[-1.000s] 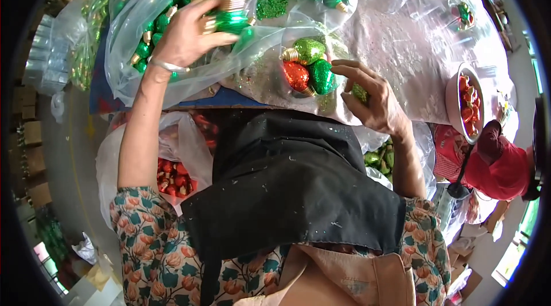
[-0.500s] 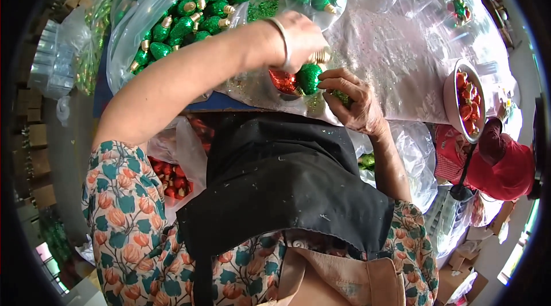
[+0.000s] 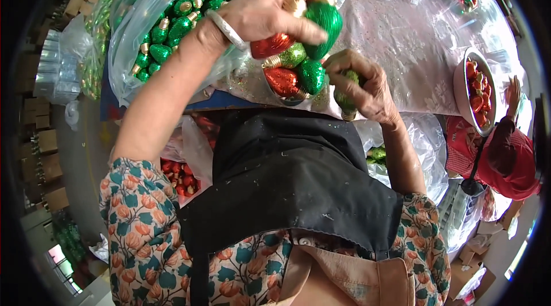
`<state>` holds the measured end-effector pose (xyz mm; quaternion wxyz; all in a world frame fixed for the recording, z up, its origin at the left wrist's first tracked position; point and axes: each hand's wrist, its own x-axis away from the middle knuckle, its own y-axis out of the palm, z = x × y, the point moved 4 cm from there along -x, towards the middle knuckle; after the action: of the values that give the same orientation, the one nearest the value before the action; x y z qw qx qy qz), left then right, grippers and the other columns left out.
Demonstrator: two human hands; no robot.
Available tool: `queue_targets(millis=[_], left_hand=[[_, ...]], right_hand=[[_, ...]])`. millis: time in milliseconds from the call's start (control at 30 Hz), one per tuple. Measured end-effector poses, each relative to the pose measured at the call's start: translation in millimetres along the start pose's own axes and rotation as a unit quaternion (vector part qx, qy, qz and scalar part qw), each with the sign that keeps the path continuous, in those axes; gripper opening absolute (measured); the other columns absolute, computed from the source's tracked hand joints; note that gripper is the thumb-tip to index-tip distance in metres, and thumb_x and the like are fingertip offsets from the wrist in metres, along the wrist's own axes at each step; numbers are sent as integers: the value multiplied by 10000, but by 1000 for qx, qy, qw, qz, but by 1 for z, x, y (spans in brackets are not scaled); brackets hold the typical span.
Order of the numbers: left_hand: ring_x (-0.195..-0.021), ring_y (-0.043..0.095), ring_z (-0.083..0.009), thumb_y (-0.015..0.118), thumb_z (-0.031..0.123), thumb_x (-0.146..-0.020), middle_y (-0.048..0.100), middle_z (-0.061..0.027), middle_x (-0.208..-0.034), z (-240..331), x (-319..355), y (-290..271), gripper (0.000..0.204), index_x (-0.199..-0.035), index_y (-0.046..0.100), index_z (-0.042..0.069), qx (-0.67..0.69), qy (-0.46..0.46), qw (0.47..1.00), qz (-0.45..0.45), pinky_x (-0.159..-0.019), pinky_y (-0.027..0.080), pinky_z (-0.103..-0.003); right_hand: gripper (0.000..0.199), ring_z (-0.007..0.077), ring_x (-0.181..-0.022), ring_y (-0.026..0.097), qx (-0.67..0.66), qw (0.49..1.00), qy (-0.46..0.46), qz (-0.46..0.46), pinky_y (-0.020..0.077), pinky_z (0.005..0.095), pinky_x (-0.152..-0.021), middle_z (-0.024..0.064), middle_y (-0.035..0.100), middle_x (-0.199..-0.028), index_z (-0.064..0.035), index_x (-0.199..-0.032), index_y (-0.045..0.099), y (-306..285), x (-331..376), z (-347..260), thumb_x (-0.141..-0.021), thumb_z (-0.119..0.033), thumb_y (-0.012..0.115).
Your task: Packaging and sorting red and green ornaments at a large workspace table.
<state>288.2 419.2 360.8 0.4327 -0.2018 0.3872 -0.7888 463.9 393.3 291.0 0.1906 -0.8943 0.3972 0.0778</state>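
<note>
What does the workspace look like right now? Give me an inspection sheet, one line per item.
Surface: table under a pale patterned cover with clear plastic over it.
Job's things: left hand grips a dark green glitter bulb ornament; right hand closes on a lighter green bulb ornament; between them a small bowl piled with red and green bulbs.
Clutter: big clear bag of green bulbs; bag of red bulbs by the lap; white bowl of red bulbs.
Grippers: both hands closed on bulbs.
Cables: nothing seen.
Surroundings: cardboard boxes on the left; another person in a red cap on the right.
</note>
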Motion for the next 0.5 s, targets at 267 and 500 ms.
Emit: queue_targets(millis=[267,500], left_hand=[[-790,593,-111,715,159,-757,621,-58,-887,-24,21,45,328,-999,540,24,411,-61,842,343,-713,488,-256],[-780,620,-145,750,208,-706,640,-80,-898,-30,25,46,425,-1016,534,13,542,-35,717,437,-719,509,-300]], right_hand=[[398,231,-800,634,225,972,44,45,484,346,-715,177,634,-894,41,-978,586,18,-33,-41,-765,-273,706],[439,338,-670,637,386,919,81,14,500,426,-623,215,623,-747,57,-839,572,35,-52,-47,-729,-349,696]])
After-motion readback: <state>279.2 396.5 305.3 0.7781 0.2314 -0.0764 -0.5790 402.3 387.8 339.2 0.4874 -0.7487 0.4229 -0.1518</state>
